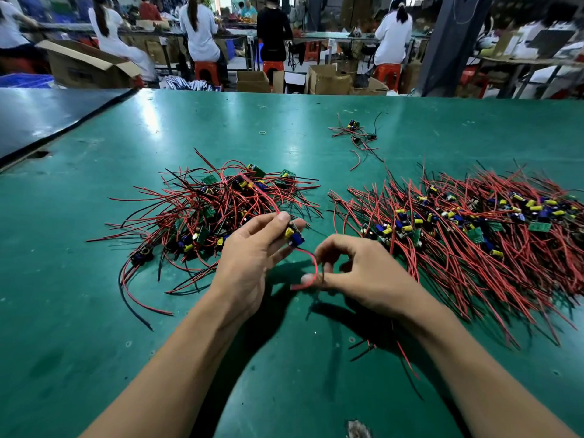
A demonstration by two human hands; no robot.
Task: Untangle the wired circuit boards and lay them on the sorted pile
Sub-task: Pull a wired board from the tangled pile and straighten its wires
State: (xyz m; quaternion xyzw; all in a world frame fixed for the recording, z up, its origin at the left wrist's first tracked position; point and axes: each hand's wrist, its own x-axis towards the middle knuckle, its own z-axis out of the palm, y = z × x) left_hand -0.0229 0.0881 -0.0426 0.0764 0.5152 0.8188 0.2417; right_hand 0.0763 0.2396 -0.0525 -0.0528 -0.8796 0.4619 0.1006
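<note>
My left hand (252,248) holds a small circuit board (294,237) with yellow and blue capacitors just above the table, between the two piles. A red wire (313,270) curves from the board down to my right hand (357,270), which pinches its end together with a dark wire. Another red wire runs from the board back into the tangled pile (215,213) on the left. The larger sorted pile (467,235), its wires lying roughly parallel, is on the right.
A small cluster of wired boards (357,134) and a rubber band (262,132) lie further back on the green table (94,279). A dark table (47,115) adjoins at far left. Seated people, stools and cardboard boxes fill the background.
</note>
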